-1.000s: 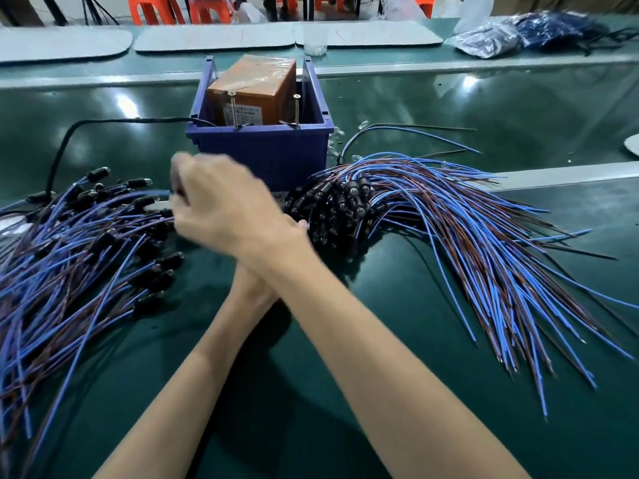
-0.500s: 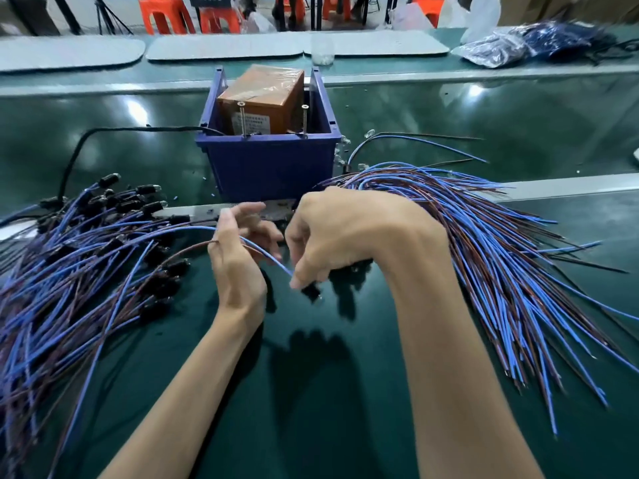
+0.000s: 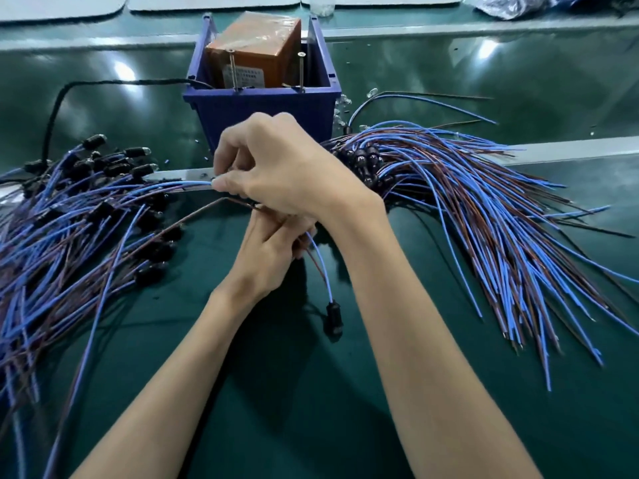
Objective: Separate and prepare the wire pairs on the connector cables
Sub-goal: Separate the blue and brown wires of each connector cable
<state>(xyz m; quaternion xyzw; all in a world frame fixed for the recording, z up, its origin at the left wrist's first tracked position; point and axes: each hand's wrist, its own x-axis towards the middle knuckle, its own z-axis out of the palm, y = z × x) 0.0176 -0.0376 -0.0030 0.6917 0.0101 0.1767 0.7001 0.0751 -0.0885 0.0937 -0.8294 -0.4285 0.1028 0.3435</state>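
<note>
Worktop (image 3: 570, 426): green surface, crossed by a pale metal strip (image 3: 179, 174).

Right hand (image 3: 287, 167): raised above the left hand and partly covering it, in front of the blue bin (image 3: 262, 108). Its grip is pressed together at the fingertips, pinching a blue wire (image 3: 179, 184) that runs left from the pinch towards the left pile.

Left hand (image 3: 269, 250): beneath the right hand, fingers curled. Its grip is closed round one connector cable (image 3: 320, 261). That cable's blue and brown pair leaves the hand on the right side and drops to a black connector (image 3: 333, 314), which lies on or just above the worktop between the two forearms. Contact cannot be told.

A brown wire (image 3: 200, 214) leaves the hands on the left, apart from the blue wire and below it. The hands hide where the two wires meet.

Left pile (image 3: 69, 219): many blue and brown cables spread on the worktop, their black connectors towards the centre.

Right pile (image 3: 484, 209): a fan of blue and brown cables, connectors bunched just beside the right wrist and bare wire ends pointing outward to the right.

Blue bin: stands on the worktop behind the hands and holds an orange-brown box (image 3: 256, 50). Two metal pins (image 3: 232, 70) stand upright at its front wall. A black cord (image 3: 58, 108) runs from the bin to the left.
</note>
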